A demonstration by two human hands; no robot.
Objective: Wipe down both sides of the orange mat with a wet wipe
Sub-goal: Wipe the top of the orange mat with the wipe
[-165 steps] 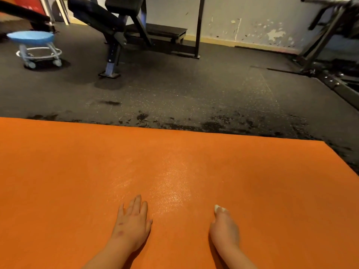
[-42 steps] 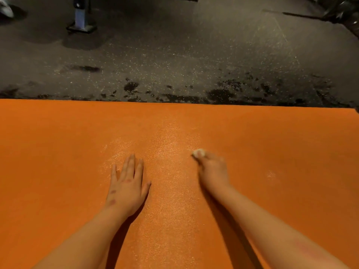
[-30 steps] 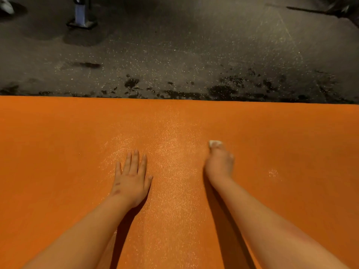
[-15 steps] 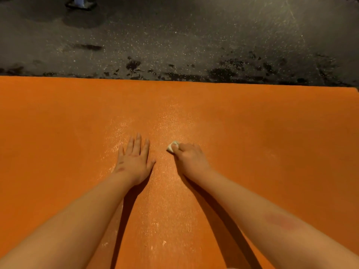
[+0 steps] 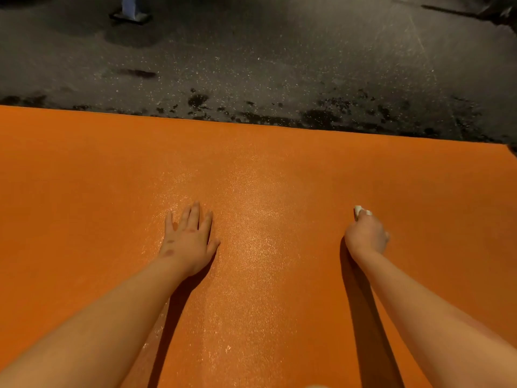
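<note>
The orange mat (image 5: 84,177) lies flat on the floor and fills the lower two thirds of the head view. A damp, shiny streak runs down its middle. My left hand (image 5: 188,239) rests flat on the mat, fingers straight and together. My right hand (image 5: 366,236) is to the right of the streak, fingers curled round a small folded white wet wipe (image 5: 359,212) that sticks out beyond my fingertips and is pressed onto the mat.
Dark speckled rubber floor (image 5: 279,65) lies beyond the mat's far edge, with wet dark patches (image 5: 321,117) along that edge. A bench's metal foot (image 5: 130,9) stands at the top left. The mat's right corner (image 5: 503,148) shows at the right border.
My right hand has swept the wipe to the right across the mat, away from my left hand. The left hand stays flat in the same spot.
</note>
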